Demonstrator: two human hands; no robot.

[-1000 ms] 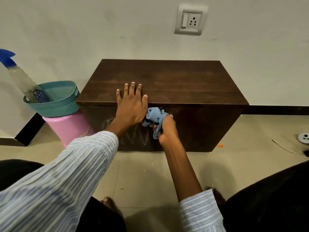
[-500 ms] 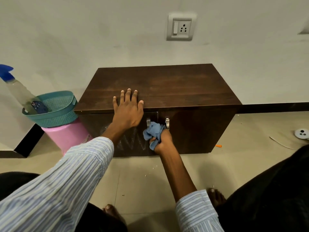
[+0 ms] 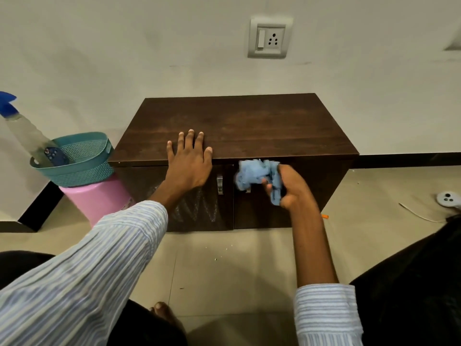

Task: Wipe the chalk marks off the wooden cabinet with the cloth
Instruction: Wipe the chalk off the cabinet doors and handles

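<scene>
A low dark wooden cabinet (image 3: 249, 126) stands against the wall. White zigzag chalk marks (image 3: 197, 207) show on its left door, partly behind my left forearm. My left hand (image 3: 189, 161) rests flat with spread fingers on the front edge of the top. My right hand (image 3: 287, 186) grips a crumpled light blue cloth (image 3: 257, 172) in front of the upper right door, beside the metal handles (image 3: 219, 184). The cloth looks motion-blurred.
A teal basket (image 3: 79, 161) with a spray bottle (image 3: 22, 131) and a dark blue object sits on a pink stool (image 3: 99, 196) left of the cabinet. A wall socket (image 3: 270, 38) is above. An extension plug and cable (image 3: 447, 198) lie on the floor at right.
My right hand with the cloth has moved right and up, from the left door's chalk marks to the top of the right door. The left hand stays on the cabinet top.
</scene>
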